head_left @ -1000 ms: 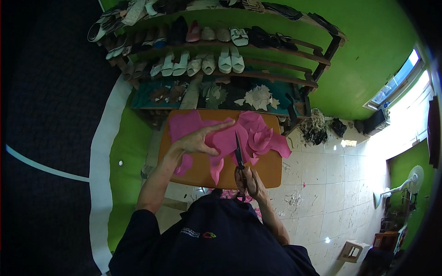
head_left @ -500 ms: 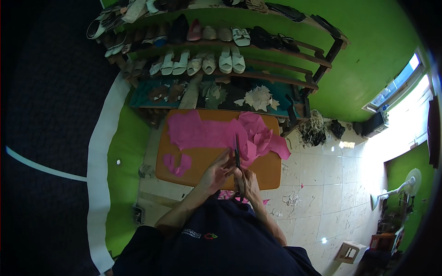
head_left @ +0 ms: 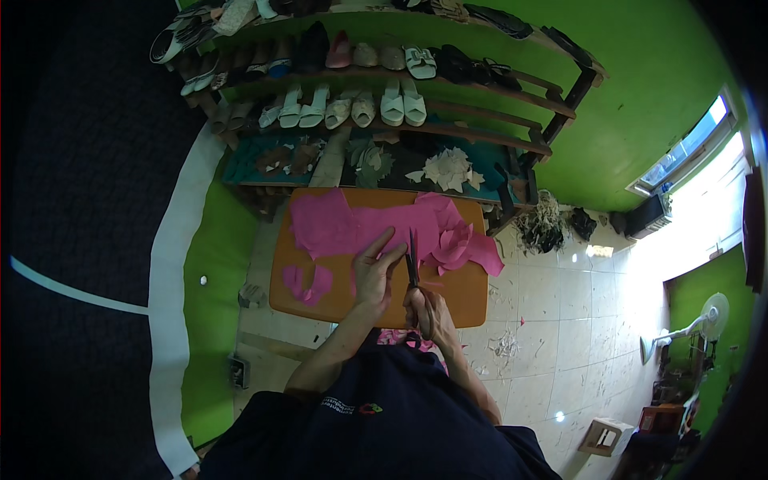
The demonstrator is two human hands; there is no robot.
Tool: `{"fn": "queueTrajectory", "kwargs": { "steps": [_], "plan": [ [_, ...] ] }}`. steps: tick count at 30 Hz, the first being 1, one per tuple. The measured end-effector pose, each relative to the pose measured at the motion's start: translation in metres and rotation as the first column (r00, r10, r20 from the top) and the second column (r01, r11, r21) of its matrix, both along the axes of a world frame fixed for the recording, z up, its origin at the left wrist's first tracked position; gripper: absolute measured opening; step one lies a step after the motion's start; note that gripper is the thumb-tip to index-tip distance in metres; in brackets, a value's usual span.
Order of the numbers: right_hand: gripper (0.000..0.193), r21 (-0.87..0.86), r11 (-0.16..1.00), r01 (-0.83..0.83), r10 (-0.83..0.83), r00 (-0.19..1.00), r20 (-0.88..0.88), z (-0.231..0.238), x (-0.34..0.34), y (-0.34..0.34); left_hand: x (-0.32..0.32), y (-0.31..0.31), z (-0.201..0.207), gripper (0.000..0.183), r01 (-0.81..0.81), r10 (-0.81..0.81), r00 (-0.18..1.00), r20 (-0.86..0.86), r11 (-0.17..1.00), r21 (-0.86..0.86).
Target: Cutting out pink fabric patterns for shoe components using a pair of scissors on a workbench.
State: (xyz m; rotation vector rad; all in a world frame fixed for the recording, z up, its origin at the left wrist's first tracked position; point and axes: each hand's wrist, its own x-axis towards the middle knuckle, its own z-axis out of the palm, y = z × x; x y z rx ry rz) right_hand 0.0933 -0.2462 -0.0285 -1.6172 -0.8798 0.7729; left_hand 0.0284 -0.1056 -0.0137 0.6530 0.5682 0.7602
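Note:
My right hand (head_left: pixel 430 314) is closed around the handles of a pair of scissors (head_left: pixel 412 260), whose dark blades point away from me over the table. Just left of the blades is my left hand (head_left: pixel 374 276), thumb and fingers apart, apparently with nothing in it. Beyond both hands a large pink sheet (head_left: pixel 328 228) of leather-like material lies across the orange-brown table (head_left: pixel 340 308). Crumpled pink pieces (head_left: pixel 454 244) are heaped at its right end. A small curved pink offcut (head_left: pixel 310 286) rests at the left. More pink shows in slivers beside my left hand and right of the scissors.
Behind the table stands a wooden rack (head_left: pixel 480 132) with several rows of shoes and sandals, and pale cut scraps (head_left: pixel 450 170) on its lowest shelf. Trimmings (head_left: pixel 506 344) litter the tiled floor at right. A white fan (head_left: pixel 710 316) and a small stool (head_left: pixel 608 438) are farther right.
My left hand has moved forward and left, away from my right hand, and its fingers have spread. The pink piece near the blades has shifted. The scissors stay in my right hand.

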Motion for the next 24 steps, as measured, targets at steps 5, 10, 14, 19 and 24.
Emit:
{"fn": "queueTrajectory", "kwargs": {
  "steps": [5,10,14,19,24],
  "plan": [
    [0.067,-0.061,0.997,0.039,-0.058,0.936,-0.347,0.010,-0.010,0.005,0.002,-0.003,0.005,0.047,-0.098,0.098,0.995,0.012,0.968,0.229],
    [0.068,-0.025,0.992,0.127,-0.129,0.972,-0.197,0.004,-0.016,0.020,0.006,-0.026,0.011,0.050,-0.178,0.180,0.983,-0.022,0.981,0.079],
    [0.069,-0.044,0.982,0.182,-0.183,0.983,-0.023,0.007,-0.016,0.023,0.005,-0.029,0.018,0.052,-0.192,0.192,0.979,-0.067,0.981,-0.002],
    [0.070,-0.085,0.992,0.095,-0.113,0.962,-0.249,0.013,-0.011,0.016,0.002,-0.008,0.009,0.050,-0.152,0.153,0.988,-0.001,0.984,0.090],
    [0.066,-0.144,0.988,0.057,-0.102,0.939,-0.327,0.030,-0.006,0.014,-0.003,0.011,0.015,0.050,-0.019,0.019,1.000,0.007,0.992,0.128]
  ]
}}
